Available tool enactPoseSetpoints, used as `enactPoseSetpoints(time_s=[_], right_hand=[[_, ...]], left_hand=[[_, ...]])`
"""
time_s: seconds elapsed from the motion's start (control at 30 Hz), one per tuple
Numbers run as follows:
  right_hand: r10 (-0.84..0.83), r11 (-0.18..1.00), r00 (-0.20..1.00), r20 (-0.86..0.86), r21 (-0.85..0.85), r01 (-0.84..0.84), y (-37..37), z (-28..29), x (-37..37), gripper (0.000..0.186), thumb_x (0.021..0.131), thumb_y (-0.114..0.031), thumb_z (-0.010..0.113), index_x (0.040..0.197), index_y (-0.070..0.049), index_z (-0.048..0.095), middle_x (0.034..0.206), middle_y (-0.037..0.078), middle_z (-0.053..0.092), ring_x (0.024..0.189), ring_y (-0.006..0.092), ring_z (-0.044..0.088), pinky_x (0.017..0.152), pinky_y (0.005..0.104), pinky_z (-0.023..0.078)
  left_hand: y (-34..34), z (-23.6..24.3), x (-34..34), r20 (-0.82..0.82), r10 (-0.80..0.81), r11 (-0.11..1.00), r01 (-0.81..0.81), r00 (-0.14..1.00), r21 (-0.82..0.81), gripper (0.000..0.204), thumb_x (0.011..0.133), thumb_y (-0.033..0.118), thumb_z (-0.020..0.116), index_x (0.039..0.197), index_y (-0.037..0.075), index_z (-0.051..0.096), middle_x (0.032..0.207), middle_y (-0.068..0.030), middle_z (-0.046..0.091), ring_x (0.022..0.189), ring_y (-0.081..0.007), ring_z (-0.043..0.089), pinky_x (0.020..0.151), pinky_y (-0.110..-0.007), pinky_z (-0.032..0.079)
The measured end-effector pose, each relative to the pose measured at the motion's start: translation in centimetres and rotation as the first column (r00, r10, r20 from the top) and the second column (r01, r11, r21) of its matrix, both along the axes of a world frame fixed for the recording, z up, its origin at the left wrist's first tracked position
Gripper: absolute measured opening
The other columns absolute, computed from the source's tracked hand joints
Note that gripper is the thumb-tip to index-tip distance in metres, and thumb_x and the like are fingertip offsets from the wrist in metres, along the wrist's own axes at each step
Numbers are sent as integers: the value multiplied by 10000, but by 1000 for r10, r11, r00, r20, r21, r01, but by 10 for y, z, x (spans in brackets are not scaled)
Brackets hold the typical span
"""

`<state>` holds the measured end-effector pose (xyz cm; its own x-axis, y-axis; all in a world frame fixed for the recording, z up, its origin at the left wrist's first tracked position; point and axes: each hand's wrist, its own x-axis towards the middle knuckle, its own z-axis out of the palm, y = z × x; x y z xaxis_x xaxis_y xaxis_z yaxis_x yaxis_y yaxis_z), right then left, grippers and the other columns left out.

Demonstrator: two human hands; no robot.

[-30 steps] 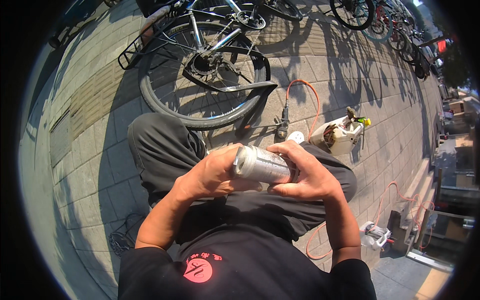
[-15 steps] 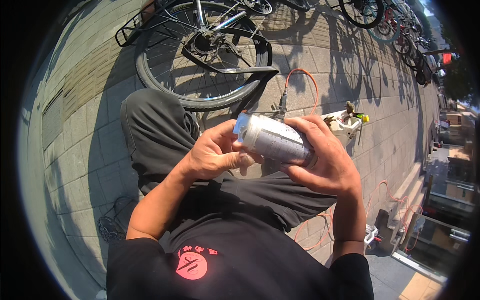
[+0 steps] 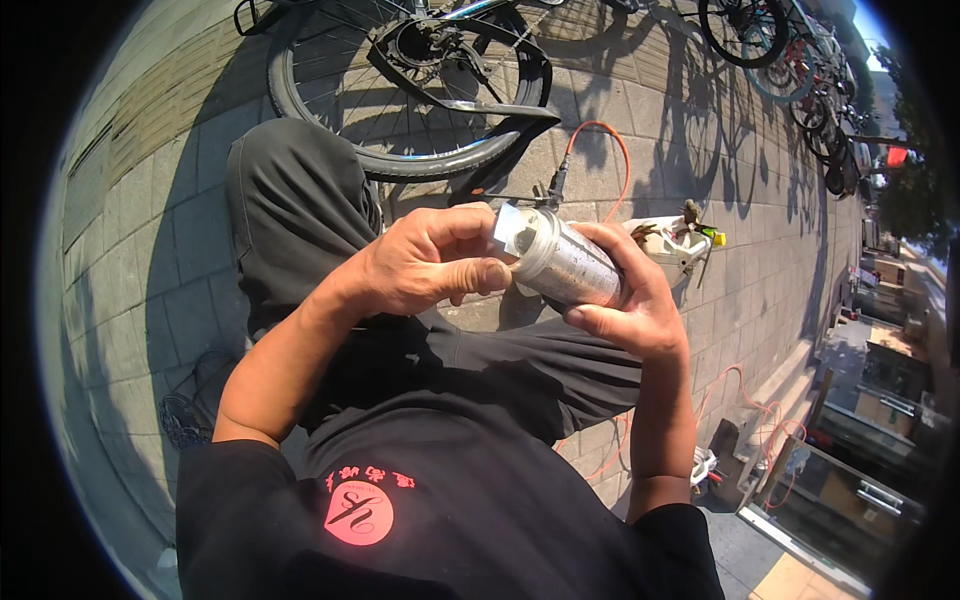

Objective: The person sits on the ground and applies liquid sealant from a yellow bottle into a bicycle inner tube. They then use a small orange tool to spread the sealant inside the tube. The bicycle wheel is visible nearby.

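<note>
My right hand is wrapped round a worn silver, can-shaped container, tilted with its clear-rimmed end toward my left hand. At that end, my left hand pinches a small pale-blue flat piece between curled fingers and thumb. The piece overlaps the can's rim; whether it is inside the mouth or only against it, I cannot tell. Both hands are above my lap. Beyond them a bicycle wheel with a black tyre lies on the paving, still with the bike.
An orange air hose runs to a black fitting beside the wheel. A white container of tools stands right of my hands. More bicycles are parked at far right. More orange hose lies at lower right near glass-fronted cases.
The can has tipped so its rimmed end points more upward. My left thumb has come up from beneath the can toward the pale-blue piece. My view has shifted slightly.
</note>
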<state>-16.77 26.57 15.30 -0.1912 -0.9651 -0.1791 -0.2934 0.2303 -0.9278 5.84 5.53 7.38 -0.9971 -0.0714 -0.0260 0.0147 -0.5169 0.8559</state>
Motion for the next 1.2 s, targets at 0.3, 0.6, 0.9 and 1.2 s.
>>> enactPoseSetpoints(time_s=[0.3, 0.6, 0.9, 1.2], right_hand=[[63, 998, 900, -430, 13, -64, -7, 59, 21, 877, 714, -181, 950, 1497, 27, 615, 1354, 202, 643, 1267, 357, 657, 1087, 442, 528], [128, 991, 881, -455, 89, -98, -6, 69, 21, 832, 748, -178, 936, 1495, 3, 615, 1355, 208, 637, 1271, 391, 652, 1080, 462, 532], [87, 994, 802, -590, 104, -32, -7, 84, 35, 830, 746, -190, 954, 1484, 0, 625, 1371, 204, 646, 1288, 397, 651, 1101, 468, 530], [114, 989, 814, -569, 142, -39, -2, 87, 40, 838, 745, -178, 958, 1501, -41, 621, 1371, 199, 641, 1278, 399, 657, 1092, 470, 539]], left_hand=[[-10, 20, 0, 91, -190, 964, 203, 978, -170, 864, 883, 303, 992, 1587, 36, 569, 1335, -45, 711, 1160, -121, 654, 928, -308, 569], [-1, 8, -5, -73, -107, 991, 100, 992, -87, 761, 925, 197, 953, 1554, -21, 585, 1347, -83, 732, 1161, -143, 688, 972, -320, 585], [9, 1, -3, -117, -27, 986, 46, 993, 159, 644, 1119, 385, 650, 1553, -79, 547, 1233, -214, 765, 1079, -330, 784, 780, -389, 662], [-7, 7, -7, -99, -156, 987, 158, 983, 19, 339, 1158, 149, 612, 1437, -30, 682, 1133, -109, 804, 934, -154, 772, 716, -289, 644]])
